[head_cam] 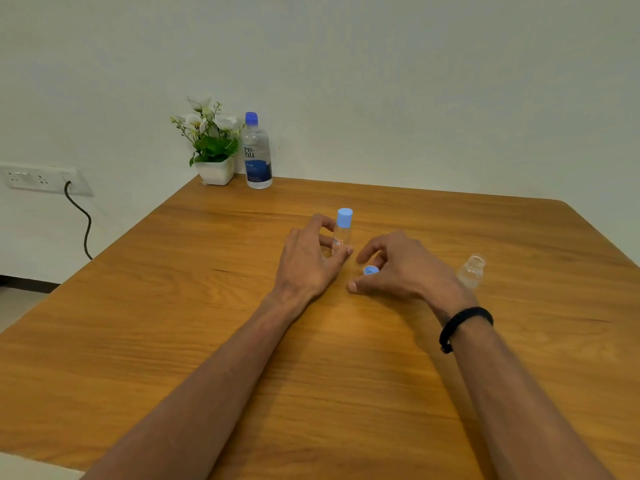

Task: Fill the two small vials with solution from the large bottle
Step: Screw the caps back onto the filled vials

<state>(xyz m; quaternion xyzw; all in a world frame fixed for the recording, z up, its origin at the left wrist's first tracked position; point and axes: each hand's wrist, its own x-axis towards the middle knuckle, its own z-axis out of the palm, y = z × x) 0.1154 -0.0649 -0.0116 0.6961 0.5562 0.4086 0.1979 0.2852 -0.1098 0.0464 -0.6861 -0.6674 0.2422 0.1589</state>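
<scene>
Right hand (401, 268) cups blue cap (371, 270); left hand (308, 261) grips capped vial (342, 233).

On the counter (173, 341), the bottle (257, 152) stands at the far left edge by the wall, with a plant pot (216, 171) just to its left. Near the middle stands a capped vial (342, 232), upright, with the left hand (310, 259) around it from the left. Just right of it and slightly nearer, a loose cap (371, 270) lies on the counter under the fingers of the right hand (401, 268). Further right, apart from the hands, stands an uncapped vial (471, 271). On the wall left of the counter sits a socket (38, 178), a cable (81, 220) hanging from it.
</scene>
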